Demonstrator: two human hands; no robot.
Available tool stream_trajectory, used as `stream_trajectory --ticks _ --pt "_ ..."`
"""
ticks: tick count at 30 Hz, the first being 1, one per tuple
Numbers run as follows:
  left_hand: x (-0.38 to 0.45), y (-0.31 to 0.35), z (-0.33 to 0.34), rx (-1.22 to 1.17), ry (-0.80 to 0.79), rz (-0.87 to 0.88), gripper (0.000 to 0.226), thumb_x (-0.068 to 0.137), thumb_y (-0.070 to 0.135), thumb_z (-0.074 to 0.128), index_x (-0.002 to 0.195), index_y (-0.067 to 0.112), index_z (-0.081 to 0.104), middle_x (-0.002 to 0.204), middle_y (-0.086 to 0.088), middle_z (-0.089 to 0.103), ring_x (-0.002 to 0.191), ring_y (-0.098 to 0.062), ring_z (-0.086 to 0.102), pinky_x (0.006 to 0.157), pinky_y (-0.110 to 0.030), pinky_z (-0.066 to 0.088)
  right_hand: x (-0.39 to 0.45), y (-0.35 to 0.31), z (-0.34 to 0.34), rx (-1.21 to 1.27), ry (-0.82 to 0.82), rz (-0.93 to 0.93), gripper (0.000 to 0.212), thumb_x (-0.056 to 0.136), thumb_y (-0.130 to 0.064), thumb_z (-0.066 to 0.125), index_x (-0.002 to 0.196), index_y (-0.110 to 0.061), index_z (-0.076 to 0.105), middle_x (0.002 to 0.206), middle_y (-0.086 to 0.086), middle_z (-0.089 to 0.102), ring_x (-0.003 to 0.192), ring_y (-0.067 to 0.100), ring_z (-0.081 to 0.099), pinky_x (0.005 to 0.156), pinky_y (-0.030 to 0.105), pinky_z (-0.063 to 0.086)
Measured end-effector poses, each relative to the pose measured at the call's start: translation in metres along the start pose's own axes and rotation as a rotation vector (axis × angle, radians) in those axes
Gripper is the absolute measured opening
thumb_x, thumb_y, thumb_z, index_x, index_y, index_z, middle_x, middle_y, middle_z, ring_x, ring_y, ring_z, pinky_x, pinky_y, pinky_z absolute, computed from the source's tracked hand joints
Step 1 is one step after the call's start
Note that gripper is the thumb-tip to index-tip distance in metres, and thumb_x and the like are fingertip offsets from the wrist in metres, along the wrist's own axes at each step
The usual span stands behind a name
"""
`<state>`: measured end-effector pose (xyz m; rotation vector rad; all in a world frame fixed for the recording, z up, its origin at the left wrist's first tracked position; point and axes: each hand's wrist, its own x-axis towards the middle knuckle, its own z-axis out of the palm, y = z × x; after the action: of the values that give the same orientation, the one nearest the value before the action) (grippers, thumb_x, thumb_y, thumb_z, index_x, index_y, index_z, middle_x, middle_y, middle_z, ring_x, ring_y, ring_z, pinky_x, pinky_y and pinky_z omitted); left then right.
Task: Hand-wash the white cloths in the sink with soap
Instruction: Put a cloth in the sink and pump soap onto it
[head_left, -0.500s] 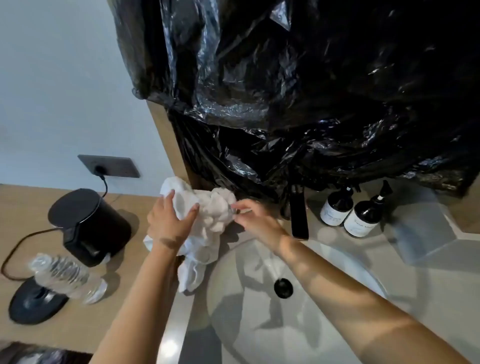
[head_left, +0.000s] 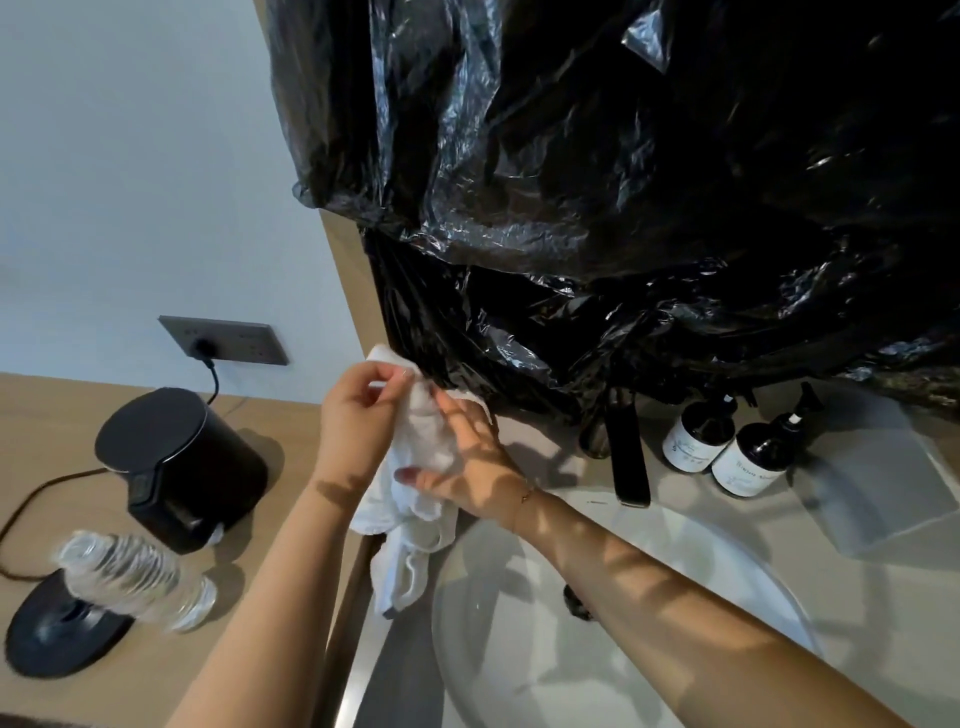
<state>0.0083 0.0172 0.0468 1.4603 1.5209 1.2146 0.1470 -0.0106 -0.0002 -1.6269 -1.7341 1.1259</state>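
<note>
A bunch of white cloths hangs at the left rim of the round white sink, above the counter edge. My left hand pinches the top of the bunch with curled fingers. My right hand lies across the cloths from the right, thumb and fingers wrapped round them. The lower ends of the cloths dangle beside the basin. Two dark soap pump bottles stand behind the sink.
A black tap stands behind the basin, under black plastic sheeting. On the wooden counter to the left are a black kettle, its base and a lying plastic water bottle. A clear tray sits at the right.
My right hand has moved left onto the cloths and now wraps them. My left hand has shifted from cupping the bunch to pinching its top.
</note>
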Motion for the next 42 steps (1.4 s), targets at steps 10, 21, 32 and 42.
stream_trajectory --ticks 10,21,32,42 --pt "-0.027 0.013 -0.041 -0.111 -0.106 0.028 0.018 0.094 0.025 0.062 0.112 0.026 0.065 0.109 0.013 0.066 0.100 0.002 0.060 0.087 -0.020 0.048 -0.028 -0.011 -0.021 0.774 0.166 -0.093 0.036 0.085 -0.022 0.071 0.120 -0.019 0.061 0.116 0.004 0.069 0.110 0.018 0.065 0.099 0.041 0.050" --pt "-0.043 -0.073 -0.020 0.562 -0.302 -0.058 0.066 0.081 0.065 0.061 0.138 0.034 0.047 0.139 0.009 0.051 0.131 -0.017 0.045 0.109 -0.045 0.033 -0.046 -0.085 -0.085 1.063 0.276 -0.064 0.033 0.090 -0.017 0.066 0.122 -0.012 0.060 0.125 0.016 0.064 0.117 0.032 0.060 0.103 0.055 0.044" --pt "-0.041 -0.083 -0.038 0.108 0.176 -0.396 0.049 0.095 0.044 0.052 0.128 0.008 0.051 0.109 -0.005 0.057 0.098 -0.025 0.054 0.087 -0.039 0.045 -0.074 -0.113 -0.115 1.006 0.393 -0.226 0.034 0.095 -0.016 0.059 0.127 -0.004 0.056 0.123 0.017 0.065 0.113 0.027 0.064 0.100 0.048 0.049" --pt "-0.040 -0.068 -0.017 0.248 0.091 -0.102 0.028 0.100 0.028 0.049 0.120 0.010 0.057 0.112 -0.003 0.060 0.102 -0.022 0.058 0.083 -0.034 0.044 -0.085 -0.180 -0.141 1.037 0.401 -0.436 0.033 0.095 -0.012 0.060 0.126 -0.005 0.056 0.124 0.017 0.064 0.116 0.029 0.062 0.103 0.050 0.047"
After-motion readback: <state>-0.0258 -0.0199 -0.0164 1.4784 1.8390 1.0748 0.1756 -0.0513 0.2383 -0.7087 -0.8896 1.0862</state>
